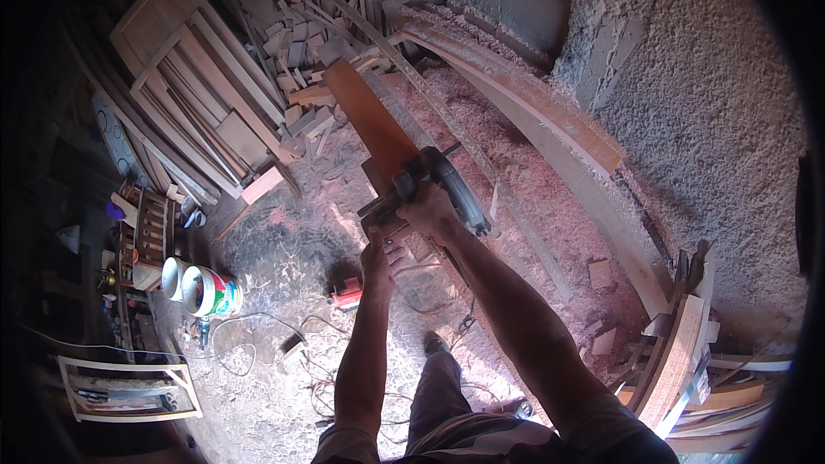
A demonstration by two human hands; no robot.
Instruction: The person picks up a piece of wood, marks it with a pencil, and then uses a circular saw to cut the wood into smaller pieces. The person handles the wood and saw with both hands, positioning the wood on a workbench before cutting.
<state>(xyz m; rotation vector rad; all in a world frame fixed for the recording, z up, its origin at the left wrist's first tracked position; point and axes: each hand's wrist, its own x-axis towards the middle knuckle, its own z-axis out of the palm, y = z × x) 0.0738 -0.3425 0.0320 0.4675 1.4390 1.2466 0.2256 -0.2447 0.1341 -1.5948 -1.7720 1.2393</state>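
Note:
My right hand (431, 210) is closed round the handle of a dark circular saw (455, 189), which rests on wood in front of me. Beyond the saw, an orange-brown wooden board (369, 116) stretches away toward the far left. My left hand (381, 259) is at the near side of the work, its thumb up and its fingers curled at the near end of the wood. Just what its fingertips press on is partly hidden. Under the saw, the blade and the cut cannot be seen.
Pinkish shavings cover the floor (550, 232) on the right, beside a long curved beam (550, 133). Planks and frames (193, 77) lean at the left. White buckets (202, 292), a red tool (346, 294) and loose cables (322, 387) lie around my feet.

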